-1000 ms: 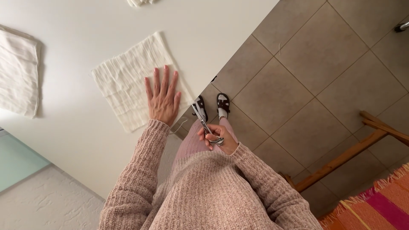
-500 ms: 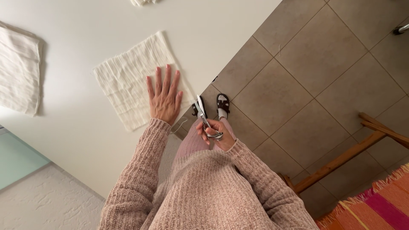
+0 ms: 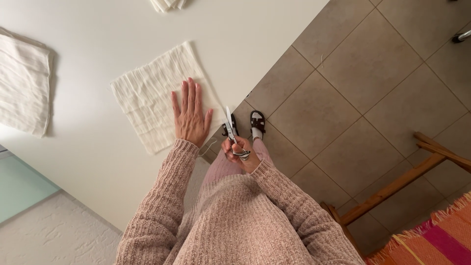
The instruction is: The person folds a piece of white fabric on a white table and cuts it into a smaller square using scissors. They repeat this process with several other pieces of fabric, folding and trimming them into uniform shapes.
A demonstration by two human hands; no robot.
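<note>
Left hand (image 3: 190, 117) flat, fingers spread, pressing square white crinkled cloth (image 3: 157, 95) on white table (image 3: 98, 162), near its right edge. Right hand (image 3: 241, 152) closed around silver metal scissors (image 3: 231, 130), blades shut, just right of cloth.

My left hand (image 3: 190, 115) lies flat on the square cloth (image 3: 152, 95), with bare white table (image 3: 98, 162) open to its left and behind it. A folded cloth (image 3: 24, 83) blocks the far left, another pile (image 3: 167, 4) the far edge. My right hand (image 3: 241, 151) and the scissors (image 3: 231, 130) hang off the table's edge over open tiled floor (image 3: 353, 98).
</note>
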